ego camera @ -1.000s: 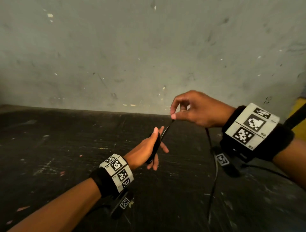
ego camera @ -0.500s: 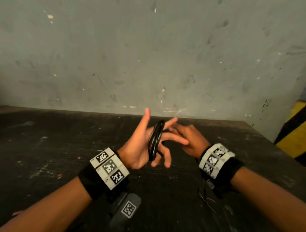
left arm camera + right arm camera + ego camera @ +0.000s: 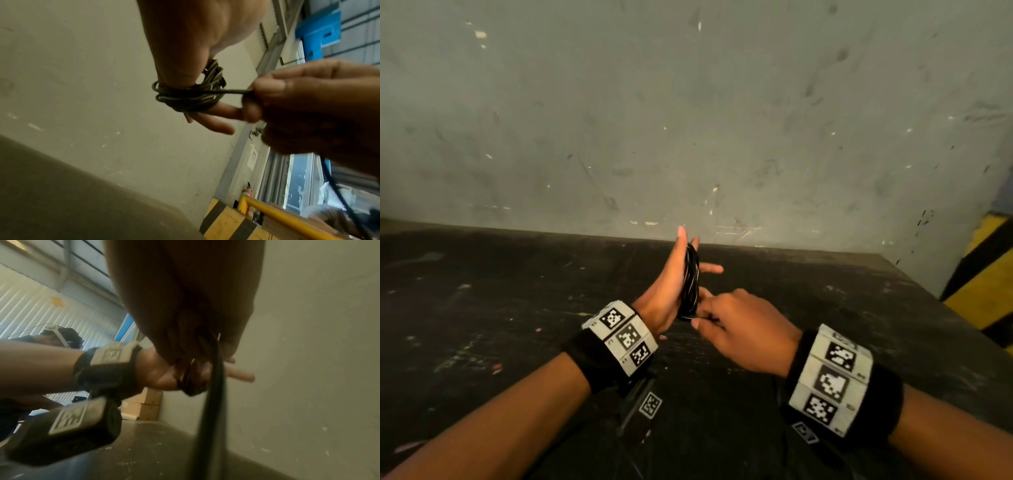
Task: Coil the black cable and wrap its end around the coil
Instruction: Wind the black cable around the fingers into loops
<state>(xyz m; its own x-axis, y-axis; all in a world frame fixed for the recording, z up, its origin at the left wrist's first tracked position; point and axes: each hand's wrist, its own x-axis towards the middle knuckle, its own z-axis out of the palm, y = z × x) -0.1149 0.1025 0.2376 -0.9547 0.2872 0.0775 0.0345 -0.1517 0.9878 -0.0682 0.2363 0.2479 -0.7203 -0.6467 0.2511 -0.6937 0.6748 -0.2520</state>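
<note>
The black cable [image 3: 691, 281] is wound in several turns around my left hand [image 3: 667, 291], which stands upright over the table with fingers straight and spread. In the left wrist view the coil [image 3: 191, 95] wraps the palm and fingers, and one taut strand [image 3: 232, 91] runs from it to my right hand [image 3: 287, 100]. My right hand [image 3: 705, 319] pinches that strand between thumb and fingertips, right next to the coil's lower end. The loose rest of the cable [image 3: 213, 402] hangs down from the right hand, blurred.
A dark, scuffed tabletop [image 3: 517, 308] lies under both hands, against a grey wall [image 3: 688, 120]. A yellow and black striped barrier [image 3: 993, 284] stands beyond the table's right edge. Cardboard boxes [image 3: 144, 404] show in the right wrist view.
My right hand came down from up right, passed behind the left hand, and now sits at the coil's lower end. The left hand turned more upright, and the coil is thicker.
</note>
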